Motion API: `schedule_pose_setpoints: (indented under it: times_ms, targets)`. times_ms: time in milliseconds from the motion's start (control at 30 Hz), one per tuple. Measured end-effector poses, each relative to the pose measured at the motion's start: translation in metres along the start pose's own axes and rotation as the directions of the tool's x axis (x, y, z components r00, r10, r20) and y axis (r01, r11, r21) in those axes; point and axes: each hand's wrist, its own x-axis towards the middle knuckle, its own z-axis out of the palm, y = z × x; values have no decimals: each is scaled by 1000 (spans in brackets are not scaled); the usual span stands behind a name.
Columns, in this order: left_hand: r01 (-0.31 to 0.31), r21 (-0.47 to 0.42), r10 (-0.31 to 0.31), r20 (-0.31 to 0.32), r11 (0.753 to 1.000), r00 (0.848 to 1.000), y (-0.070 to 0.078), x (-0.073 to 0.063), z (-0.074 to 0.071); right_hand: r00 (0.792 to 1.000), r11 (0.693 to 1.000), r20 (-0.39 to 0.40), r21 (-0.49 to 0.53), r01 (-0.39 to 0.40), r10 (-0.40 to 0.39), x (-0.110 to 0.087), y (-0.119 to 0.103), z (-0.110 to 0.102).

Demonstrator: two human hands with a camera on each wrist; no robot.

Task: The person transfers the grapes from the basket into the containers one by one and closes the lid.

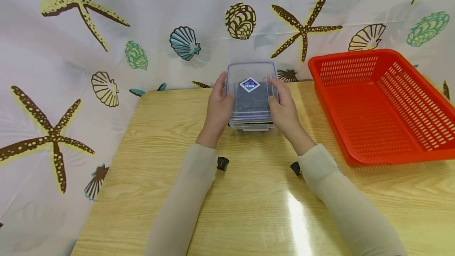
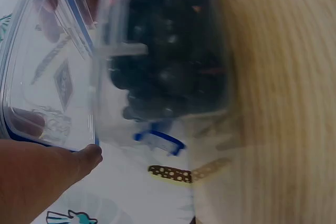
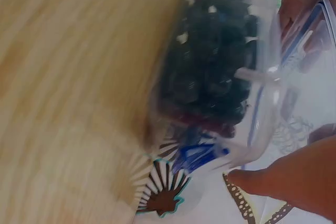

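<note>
Both hands hold a clear plastic lid (image 1: 249,70) with a blue rim and a diamond-shaped label. My left hand (image 1: 218,110) grips its left edge, and my right hand (image 1: 285,110) its right edge, thumbs on the near face. A clear plastic container (image 1: 256,127) stands on the table just below the lid. Dark round pieces (image 2: 168,51) fill it, their kind blurred. In the wrist views the lid leans at an angle beside the container, apart from most of it. A blue clip (image 3: 202,156) shows at the container's end.
On the right of the wooden table (image 1: 167,129) stands a red plastic basket (image 1: 369,117) with slotted walls. A white cloth (image 1: 153,3) printed with shells and starfish hangs behind the table and down its left side. Small black pieces (image 1: 222,163) show at both wrists.
</note>
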Motion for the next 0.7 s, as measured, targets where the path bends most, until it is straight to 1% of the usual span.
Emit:
schedule_pose_setpoints:
  times_ms: [67,133,233,433,533,700]
  targets:
    - [13,82,-15,34,997,999,-6,4,2,999,998,38,-53,-35,37,1,3,-2]
    - [18,162,-27,55,987,998,-12,6,2,996,995,65,-83,-57,62,2,6,-3]
    - [21,234,-37,66,972,997,-17,7,3,992,991,93,-104,-80,89,4,10,-3]
    - [62,292,-87,71,954,994,-23,8,4,982,980,119,-150,-128,146,3,14,-4]
    - [64,312,-92,75,948,993,-25,9,5,979,976,134,-173,-129,153,4,16,-5]
    - [73,363,-111,86,929,990,-30,11,5,972,968,151,-204,-146,178,8,20,-6]
